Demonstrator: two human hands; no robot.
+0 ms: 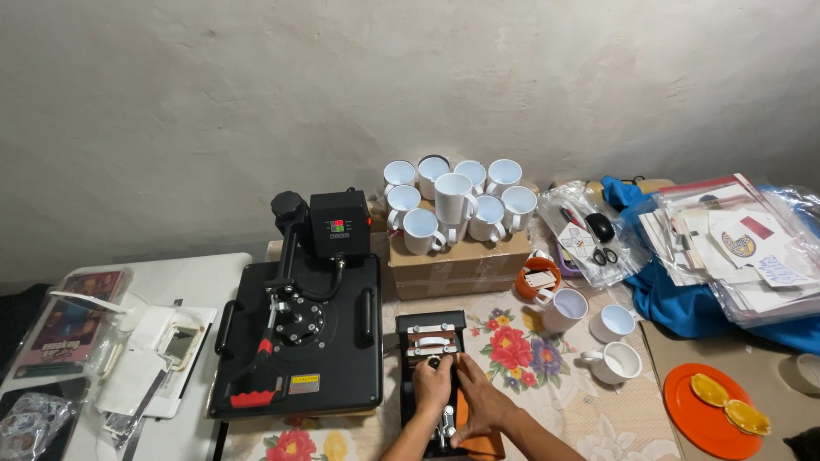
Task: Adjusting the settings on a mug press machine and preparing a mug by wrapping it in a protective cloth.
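Near the bottom centre of the scene, on a floral tablecloth (547, 376), lies a black mug-press attachment (431, 341) with an orange heating wrap (478, 440) at its near end; both hands work on it. Left hand (433, 382): fingers curled down over the clamp hardware, touching a dark knob at mid-frame. Right hand (481, 401): fingers spread narrowly, pressing on the frame beside the wrap; whether it grips anything I cannot tell. No mug sits in the attachment as far as the view shows, so pressing looks not yet begun. Stock noted: 3 white mugs (602, 337) loose to the right, about 9 more white mugs stacked (453, 205) on a cardboard box (461, 260) at the far side. Left of the attachment, a black flat heat press (299, 333) with its controller. Right near corner, an orange plate (692, 418).
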